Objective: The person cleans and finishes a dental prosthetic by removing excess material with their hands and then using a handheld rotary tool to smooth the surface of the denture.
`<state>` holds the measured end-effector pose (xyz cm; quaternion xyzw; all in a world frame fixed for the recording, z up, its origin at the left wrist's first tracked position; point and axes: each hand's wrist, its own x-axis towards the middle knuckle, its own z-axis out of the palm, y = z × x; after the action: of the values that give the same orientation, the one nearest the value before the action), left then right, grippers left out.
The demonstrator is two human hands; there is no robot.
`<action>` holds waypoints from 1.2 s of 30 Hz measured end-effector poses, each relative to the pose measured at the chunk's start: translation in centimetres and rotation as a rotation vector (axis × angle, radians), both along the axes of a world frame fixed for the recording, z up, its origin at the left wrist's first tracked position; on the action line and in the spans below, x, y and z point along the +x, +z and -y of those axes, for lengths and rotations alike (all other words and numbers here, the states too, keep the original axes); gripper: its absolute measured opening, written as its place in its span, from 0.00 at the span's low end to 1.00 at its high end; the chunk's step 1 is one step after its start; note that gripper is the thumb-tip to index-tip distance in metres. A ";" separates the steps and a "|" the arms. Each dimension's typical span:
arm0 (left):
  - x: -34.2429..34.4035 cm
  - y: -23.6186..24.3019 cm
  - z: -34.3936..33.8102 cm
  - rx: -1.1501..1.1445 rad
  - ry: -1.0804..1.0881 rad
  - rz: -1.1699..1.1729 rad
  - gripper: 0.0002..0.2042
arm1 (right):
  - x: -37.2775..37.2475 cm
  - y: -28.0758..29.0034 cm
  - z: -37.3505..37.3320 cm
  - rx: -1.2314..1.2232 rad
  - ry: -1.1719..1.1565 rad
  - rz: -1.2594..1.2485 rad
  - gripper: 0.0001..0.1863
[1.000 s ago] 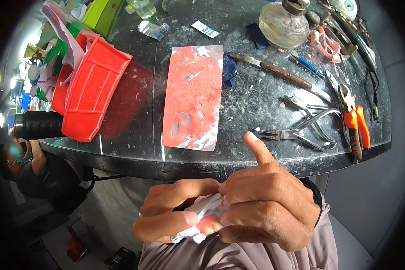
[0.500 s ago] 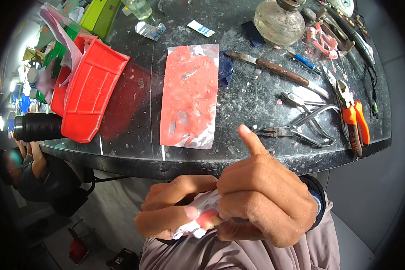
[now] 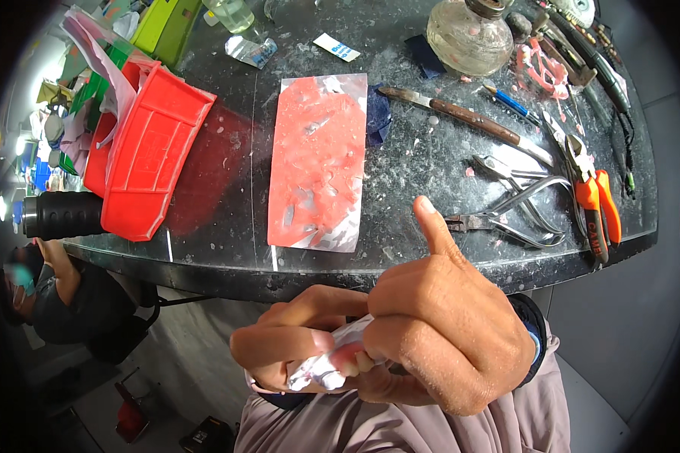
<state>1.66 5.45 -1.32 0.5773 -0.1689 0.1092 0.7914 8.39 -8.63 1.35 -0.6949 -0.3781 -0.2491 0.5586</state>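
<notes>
Over my lap, just off the table's front edge, my left hand (image 3: 287,340) is closed around a white plaster dental cast (image 3: 316,374). Its thumb presses on the cast's upper face. Pink material (image 3: 347,358) with a few tooth shapes (image 3: 359,365) shows on the cast's right side. My right hand (image 3: 446,332) is closed against that side, fingers curled round the cast's edge and one finger sticking up. Those curled fingers hide the right part of the cast; whether they hold anything small besides it cannot be made out.
A sheet smeared with pink wax (image 3: 317,162) lies ahead on the black table (image 3: 227,260). To its right are a wooden-handled knife (image 3: 476,124), metal pliers (image 3: 514,219), orange-handled cutters (image 3: 601,204) and a glass burner (image 3: 468,38). Leftward stands a red bin (image 3: 155,151); a person (image 3: 75,294) sits beyond.
Both hands have shifted slightly and the cast has turned a little, showing more of the tooth shapes. The raised finger of my right hand has moved up and right.
</notes>
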 end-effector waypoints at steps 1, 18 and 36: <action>0.0 -0.1 0.0 -0.003 0.002 -0.008 0.19 | 0.0 0.1 0.0 0.011 -0.001 -0.012 0.11; 2.3 0.4 0.4 -0.017 -0.080 0.212 0.27 | 0.1 3.9 1.4 -0.117 0.131 -0.338 0.10; 2.4 2.0 0.2 0.107 -0.061 0.049 0.34 | 0.0 3.6 1.9 -0.141 0.143 -0.292 0.15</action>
<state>4.07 5.26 0.71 0.6104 -0.2115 0.0902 0.7580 8.41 -10.57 4.96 -0.7326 -0.3580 -0.0780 0.5737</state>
